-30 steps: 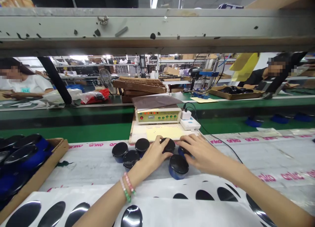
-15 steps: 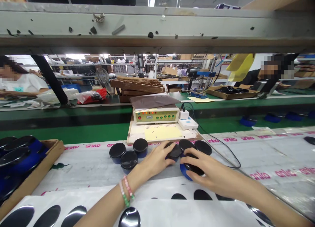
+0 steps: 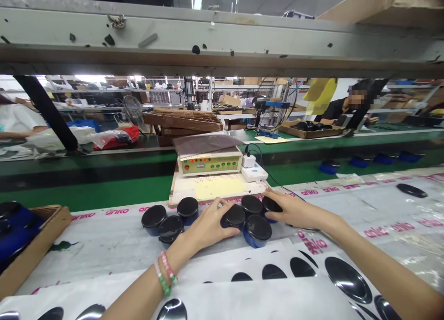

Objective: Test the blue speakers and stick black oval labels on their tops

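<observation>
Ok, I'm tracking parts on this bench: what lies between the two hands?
In the head view, a cluster of black-lidded blue containers stands between the left hand and the right hand.

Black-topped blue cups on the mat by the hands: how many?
7. Left group: three cups. Under the left hand: one. Under the right hand: one. Between the hands: two. Another could be hidden under the hands.
</observation>
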`<state>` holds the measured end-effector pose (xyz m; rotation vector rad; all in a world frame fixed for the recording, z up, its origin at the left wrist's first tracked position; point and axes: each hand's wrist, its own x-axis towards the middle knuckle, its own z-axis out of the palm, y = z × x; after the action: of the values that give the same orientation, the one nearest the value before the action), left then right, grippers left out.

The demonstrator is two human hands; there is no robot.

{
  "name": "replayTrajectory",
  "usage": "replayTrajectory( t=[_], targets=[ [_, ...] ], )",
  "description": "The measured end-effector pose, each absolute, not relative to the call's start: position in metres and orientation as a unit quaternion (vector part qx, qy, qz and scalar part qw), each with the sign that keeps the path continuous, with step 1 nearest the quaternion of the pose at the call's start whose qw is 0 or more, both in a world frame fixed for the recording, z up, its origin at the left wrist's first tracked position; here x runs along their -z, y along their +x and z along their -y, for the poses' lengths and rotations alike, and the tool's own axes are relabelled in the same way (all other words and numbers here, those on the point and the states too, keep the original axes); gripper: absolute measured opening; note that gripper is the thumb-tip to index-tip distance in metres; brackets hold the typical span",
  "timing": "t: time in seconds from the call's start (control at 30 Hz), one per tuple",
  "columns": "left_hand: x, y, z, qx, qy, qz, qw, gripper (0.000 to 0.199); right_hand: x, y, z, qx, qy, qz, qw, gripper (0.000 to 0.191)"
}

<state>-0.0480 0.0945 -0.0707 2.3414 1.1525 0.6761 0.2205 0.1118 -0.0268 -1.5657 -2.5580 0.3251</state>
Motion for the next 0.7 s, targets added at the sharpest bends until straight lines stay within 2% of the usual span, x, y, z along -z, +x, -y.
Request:
replayTrajectory(
  t=[0.1,0.2,0.3,0.4,0.5,0.6,0.7],
  targets=[
    [0.074,-0.047,-0.094,-0.24,0.846,-0.421,0.223,0.066,0.026,0.225,-0.114,-0.118,-0.503,0.852,0.088,0.048],
    [0.07,-0.046,-0.093,-0.231,0.849,-0.419,0.223,0.069,0.017,0.227,-0.112,-0.102,-0.521,0.837,0.136,0.029],
    [0.049,-0.052,-0.09,-0.231,0.855,-0.411,0.215,0.077,-0.001,0.217,-0.104,-0.095,-0.516,0.833,0.175,0.023],
    [0.011,-0.072,-0.088,-0.273,0.846,-0.422,0.178,0.059,-0.021,0.189,-0.088,-0.101,-0.455,0.865,0.187,0.021],
    [-0.028,-0.1,-0.085,-0.333,0.818,-0.452,0.122,0.037,-0.029,0.148,-0.072,-0.11,-0.359,0.914,0.156,0.018],
    [-0.053,-0.123,-0.078,-0.388,0.782,-0.485,0.053,0.029,-0.019,0.104,-0.065,-0.096,-0.277,0.949,0.119,0.018],
    [-0.064,-0.131,-0.067,-0.408,0.764,-0.5,0.012,0.025,0.002,0.068,-0.068,-0.073,-0.261,0.957,0.099,0.018]
  ],
)
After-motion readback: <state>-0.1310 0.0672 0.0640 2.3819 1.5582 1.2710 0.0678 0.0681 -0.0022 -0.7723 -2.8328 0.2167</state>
